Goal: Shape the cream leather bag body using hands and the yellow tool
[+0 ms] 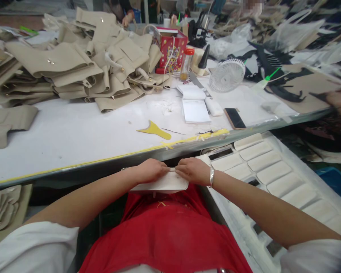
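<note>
A cream, flat leather-like piece [166,185] with rounded corners rests at my lap, just below the table edge. My left hand [152,170] grips its upper edge from the left, fingers bent over it. From the other side my right hand [193,170] closes on the same edge, fingertips close to the left ones. The underside of the piece and both thumbs are largely hidden, so I cannot tell whether it is a finished pouch or a panel.
Beyond the table edge lie a yellow scraper-shaped piece [155,130], a notepad [195,110], a phone [234,118] and a small white fan [227,75]. Beige bag parts [74,64] are heaped at left. Right of me, a board holds rows of cream pieces [275,172]. A co-worker's hand [339,98] shows at right.
</note>
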Demonstrator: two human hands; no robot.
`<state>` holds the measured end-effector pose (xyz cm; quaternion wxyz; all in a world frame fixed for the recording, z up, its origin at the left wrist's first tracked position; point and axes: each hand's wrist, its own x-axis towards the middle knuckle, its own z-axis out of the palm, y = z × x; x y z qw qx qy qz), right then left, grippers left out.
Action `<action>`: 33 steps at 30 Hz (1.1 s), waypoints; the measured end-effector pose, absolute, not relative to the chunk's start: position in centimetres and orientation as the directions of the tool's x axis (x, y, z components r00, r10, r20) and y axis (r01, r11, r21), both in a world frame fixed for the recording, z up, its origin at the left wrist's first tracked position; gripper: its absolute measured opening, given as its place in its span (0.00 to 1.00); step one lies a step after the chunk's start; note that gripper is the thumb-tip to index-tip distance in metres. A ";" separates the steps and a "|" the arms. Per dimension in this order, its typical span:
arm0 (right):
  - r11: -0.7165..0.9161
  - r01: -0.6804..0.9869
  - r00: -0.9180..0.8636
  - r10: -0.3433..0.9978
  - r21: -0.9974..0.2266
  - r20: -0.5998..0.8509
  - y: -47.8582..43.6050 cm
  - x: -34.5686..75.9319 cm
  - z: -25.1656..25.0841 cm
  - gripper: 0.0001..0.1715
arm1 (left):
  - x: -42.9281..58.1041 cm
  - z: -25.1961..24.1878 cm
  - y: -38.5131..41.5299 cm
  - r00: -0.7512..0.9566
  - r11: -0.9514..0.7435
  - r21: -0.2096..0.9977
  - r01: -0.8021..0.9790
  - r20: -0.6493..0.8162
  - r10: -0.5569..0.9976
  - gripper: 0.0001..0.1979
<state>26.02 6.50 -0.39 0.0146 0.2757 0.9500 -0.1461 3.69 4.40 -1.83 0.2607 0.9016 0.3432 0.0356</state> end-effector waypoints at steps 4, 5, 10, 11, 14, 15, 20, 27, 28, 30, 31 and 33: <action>0.633 0.592 -0.799 0.542 -0.499 -0.260 9.2 24.7 -0.8 0.12 | 3.7 -2.1 4.2 0.780 -0.656 0.466 0.594 -0.136 0.610 0.16; 0.558 0.605 -0.788 0.523 -0.568 -0.326 9.9 24.4 -1.1 0.11 | 3.6 -2.1 4.3 0.778 -0.650 0.473 0.594 -0.131 0.615 0.16; 0.256 0.597 -0.792 0.338 -0.760 -0.508 12.1 22.8 -2.4 0.14 | 1.0 -1.9 4.7 0.801 -0.622 0.579 0.527 -0.092 0.592 0.15; 0.241 0.591 -0.798 0.313 -0.770 -0.515 12.3 22.5 -2.5 0.15 | 0.1 -1.8 4.7 0.811 -0.618 0.603 0.505 -0.088 0.578 0.15; 0.213 0.578 -0.813 0.234 -0.788 -0.533 12.8 21.3 -2.8 0.16 | -2.7 -1.5 4.7 0.826 -0.606 0.637 0.477 -0.089 0.556 0.16; 0.208 0.574 -0.817 0.214 -0.792 -0.536 12.9 20.8 -2.9 0.17 | -3.5 -1.4 4.6 0.825 -0.603 0.636 0.482 -0.099 0.556 0.17; 0.186 0.572 -0.820 0.158 -0.799 -0.550 12.9 18.0 -3.0 0.18 | -5.8 -1.3 4.0 0.815 -0.606 0.583 0.541 -0.185 0.549 0.18; 0.282 0.547 -0.832 0.080 -0.789 -0.548 13.1 13.2 -3.4 0.17 | -8.1 -1.4 3.6 0.845 -0.680 0.544 0.491 -0.108 0.524 0.17; 0.294 0.538 -0.836 0.068 -0.790 -0.544 13.2 12.5 -3.6 0.17 | -8.6 -1.4 3.5 0.843 -0.676 0.559 0.479 -0.080 0.531 0.16; 0.300 0.524 -0.842 0.045 -0.797 -0.537 13.2 11.0 -4.0 0.17 | -9.7 -1.6 3.2 0.829 -0.657 0.587 0.473 -0.044 0.557 0.15; 0.295 0.518 -0.845 0.034 -0.803 -0.533 13.2 10.3 -4.2 0.16 | -10.3 -1.7 3.1 0.818 -0.645 0.596 0.479 -0.036 0.574 0.14; 0.278 0.505 -0.852 0.008 -0.817 -0.524 13.0 8.9 -4.6 0.15 | -11.4 -2.1 2.7 0.794 -0.622 0.604 0.498 -0.030 0.607 0.14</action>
